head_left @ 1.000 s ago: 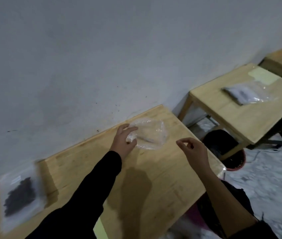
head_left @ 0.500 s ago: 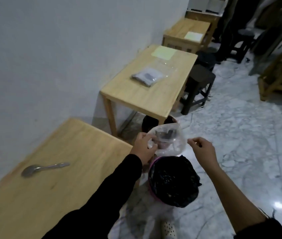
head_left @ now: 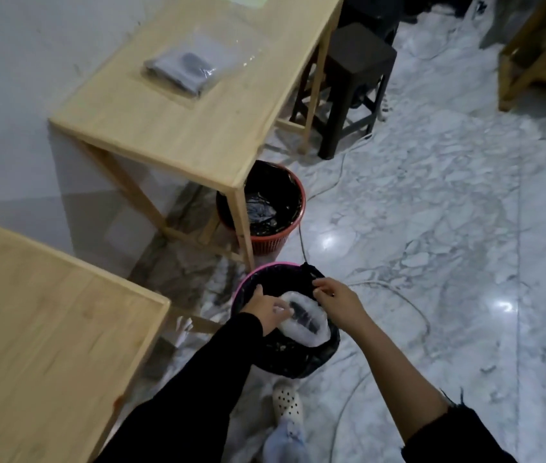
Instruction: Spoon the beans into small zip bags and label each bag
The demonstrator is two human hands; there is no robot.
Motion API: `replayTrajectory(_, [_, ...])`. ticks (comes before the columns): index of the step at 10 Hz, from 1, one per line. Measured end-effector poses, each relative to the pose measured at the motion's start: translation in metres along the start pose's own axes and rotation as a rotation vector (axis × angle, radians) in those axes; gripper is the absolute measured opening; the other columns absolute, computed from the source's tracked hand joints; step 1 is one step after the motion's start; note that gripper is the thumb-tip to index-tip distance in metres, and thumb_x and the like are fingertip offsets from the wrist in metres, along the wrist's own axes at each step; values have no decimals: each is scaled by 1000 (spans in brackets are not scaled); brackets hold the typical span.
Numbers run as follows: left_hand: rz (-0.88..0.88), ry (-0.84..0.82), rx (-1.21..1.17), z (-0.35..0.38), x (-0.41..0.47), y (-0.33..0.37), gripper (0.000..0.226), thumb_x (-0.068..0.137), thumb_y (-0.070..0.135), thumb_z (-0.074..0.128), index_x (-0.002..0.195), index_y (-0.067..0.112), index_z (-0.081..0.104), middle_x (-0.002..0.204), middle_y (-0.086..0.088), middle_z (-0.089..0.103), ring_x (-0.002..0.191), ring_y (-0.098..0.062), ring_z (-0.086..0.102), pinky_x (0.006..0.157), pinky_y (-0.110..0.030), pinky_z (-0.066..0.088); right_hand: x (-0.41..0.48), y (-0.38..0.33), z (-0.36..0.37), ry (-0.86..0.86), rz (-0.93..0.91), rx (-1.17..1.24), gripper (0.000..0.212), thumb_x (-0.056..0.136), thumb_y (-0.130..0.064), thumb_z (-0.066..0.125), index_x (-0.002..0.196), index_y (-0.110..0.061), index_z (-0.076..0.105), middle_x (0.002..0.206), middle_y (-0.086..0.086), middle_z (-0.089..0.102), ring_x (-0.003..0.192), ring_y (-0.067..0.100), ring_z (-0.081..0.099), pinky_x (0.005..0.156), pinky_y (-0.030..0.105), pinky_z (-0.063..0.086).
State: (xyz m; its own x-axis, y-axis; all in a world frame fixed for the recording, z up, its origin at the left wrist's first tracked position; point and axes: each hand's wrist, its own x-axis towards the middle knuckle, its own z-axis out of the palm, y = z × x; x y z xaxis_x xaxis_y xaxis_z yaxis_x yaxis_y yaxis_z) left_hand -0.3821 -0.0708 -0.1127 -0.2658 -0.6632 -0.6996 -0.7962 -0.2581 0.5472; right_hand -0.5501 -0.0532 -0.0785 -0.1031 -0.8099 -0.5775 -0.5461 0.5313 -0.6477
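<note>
A crumpled clear plastic bag [head_left: 305, 320] with dark contents sits over the mouth of a pink bin [head_left: 264, 272] lined with a black bag. My left hand [head_left: 266, 309] grips the plastic bag's left side inside the bin. My right hand [head_left: 335, 297] pinches the black liner's edge at the bin's far rim, touching the plastic bag's upper right. On the farther wooden table [head_left: 178, 128] lies a clear zip bag of dark beans [head_left: 184, 70]. The near wooden table [head_left: 47, 329] is at the lower left.
A red bin [head_left: 276, 242] with a black liner stands under the farther table's corner. A dark stool [head_left: 355, 78] is to that table's right. Cables trail over the marble floor [head_left: 448, 228]. My foot in a white perforated shoe [head_left: 286, 402] is below the pink bin.
The view swung from the tabletop down to the floor. My left hand carried the plastic bag off the table and lowered it into the pink bin; my right hand reached the liner's rim.
</note>
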Motion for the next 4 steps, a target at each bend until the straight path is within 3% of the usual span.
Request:
replayTrajectory(1, [-18, 44, 100, 0, 14, -8, 37, 96, 40, 49, 127, 23, 57, 160, -5, 0, 141, -22, 24, 105, -27, 30, 15, 13, 3, -105, 37, -150, 39, 94, -28, 51, 132, -20, 51, 136, 3, 54, 121, 20, 53, 94, 28, 40])
replayTrajectory(2, [-27, 59, 219, -8, 18, -14, 40, 98, 41, 45, 132, 23, 51, 159, -7, 7, 143, -25, 19, 112, -34, 25, 18, 19, 3, -113, 63, -201, 39, 94, -28, 51, 131, -17, 53, 133, 5, 57, 119, 21, 54, 94, 29, 41])
replayTrajectory(4, [-14, 97, 301, -28, 10, -6, 41, 98, 40, 44, 133, 20, 50, 149, -10, 29, 130, -27, 39, 105, -35, 36, 4, 3, -3, -33, 39, -218, 32, 92, -19, 52, 118, -3, 60, 123, 14, 62, 113, 27, 55, 94, 32, 42])
